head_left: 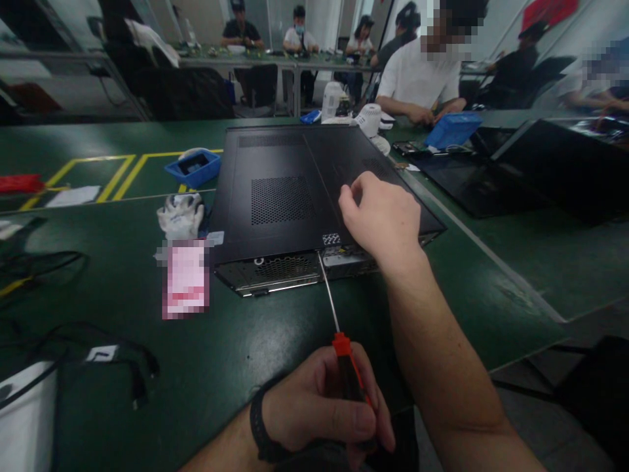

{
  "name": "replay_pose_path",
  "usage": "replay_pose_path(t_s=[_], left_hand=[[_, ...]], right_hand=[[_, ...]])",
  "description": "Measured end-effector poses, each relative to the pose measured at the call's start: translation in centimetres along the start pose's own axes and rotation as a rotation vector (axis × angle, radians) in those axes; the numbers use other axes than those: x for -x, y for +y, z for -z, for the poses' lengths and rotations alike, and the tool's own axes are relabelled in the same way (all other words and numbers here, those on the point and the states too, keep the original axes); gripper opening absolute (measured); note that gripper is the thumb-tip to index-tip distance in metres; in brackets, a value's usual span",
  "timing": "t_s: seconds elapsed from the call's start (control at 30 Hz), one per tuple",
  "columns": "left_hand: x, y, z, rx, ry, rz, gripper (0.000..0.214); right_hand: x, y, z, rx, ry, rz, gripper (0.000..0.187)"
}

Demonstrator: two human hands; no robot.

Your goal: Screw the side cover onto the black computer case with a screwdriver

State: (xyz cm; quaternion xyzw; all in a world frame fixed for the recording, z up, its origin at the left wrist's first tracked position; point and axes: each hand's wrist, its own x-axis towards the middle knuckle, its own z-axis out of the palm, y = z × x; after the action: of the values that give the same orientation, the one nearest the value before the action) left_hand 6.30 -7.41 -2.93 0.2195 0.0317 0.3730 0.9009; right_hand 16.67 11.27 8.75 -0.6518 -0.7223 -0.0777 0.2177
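Observation:
A black desktop computer case (275, 236) lies flat on the green table, its rear edge facing me. My left hand (324, 400), wearing a dark wristband, is wrapped round the red and black handle of a screwdriver (331, 295). The thin shaft points away from me, and its tip meets the case's rear edge near the middle. On the right part of the case's top, my right hand (386, 216) rests with fingers curled in. Its fingertips are partly hidden, so what they hold, if anything, does not show.
Left of the case are a blue tray (194, 172), work gloves (181, 215) and a blurred pink card (188, 278). Black cables (122, 351) lie at lower left. Across the table sits a person in white (417, 75), near another blue bin (455, 129) and black panels (550, 170).

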Motion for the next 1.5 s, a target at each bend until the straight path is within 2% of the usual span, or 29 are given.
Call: replay_pose_path(t_s=[0.17,0.27,0.43,0.6,0.83,1.07,1.37,1.5], left_hand=[[0.06,0.50,-0.44,0.005,0.017,0.055,0.039],[0.37,0.74,-0.45,-0.042,0.049,0.089,0.034],[0.62,0.52,0.05,-0.087,0.084,0.042,0.032],[0.22,0.68,-0.33,-0.055,0.026,0.037,0.030],[0.30,0.60,-0.65,-0.003,0.063,0.092,0.039],[0.21,0.30,-0.13,-0.023,0.012,-0.025,0.032],[0.28,0.33,-0.09,0.001,-0.013,0.013,0.038],[0.32,0.40,-0.26,-0.019,0.008,0.020,0.029]], right_hand=[[-0.05,-0.03,-0.02,0.003,0.000,0.006,0.035],[-0.04,-0.11,0.05,0.008,-0.003,0.004,0.034],[-0.02,-0.12,0.06,0.013,-0.002,0.000,0.035],[-0.05,-0.04,-0.06,0.008,-0.001,-0.002,0.034],[-0.07,0.01,-0.07,0.007,-0.008,0.002,0.034],[-0.01,-0.02,0.00,0.004,-0.004,0.009,0.035],[-0.01,-0.04,0.01,0.004,-0.013,0.005,0.035],[0.00,-0.01,0.08,0.002,-0.013,0.005,0.036]])
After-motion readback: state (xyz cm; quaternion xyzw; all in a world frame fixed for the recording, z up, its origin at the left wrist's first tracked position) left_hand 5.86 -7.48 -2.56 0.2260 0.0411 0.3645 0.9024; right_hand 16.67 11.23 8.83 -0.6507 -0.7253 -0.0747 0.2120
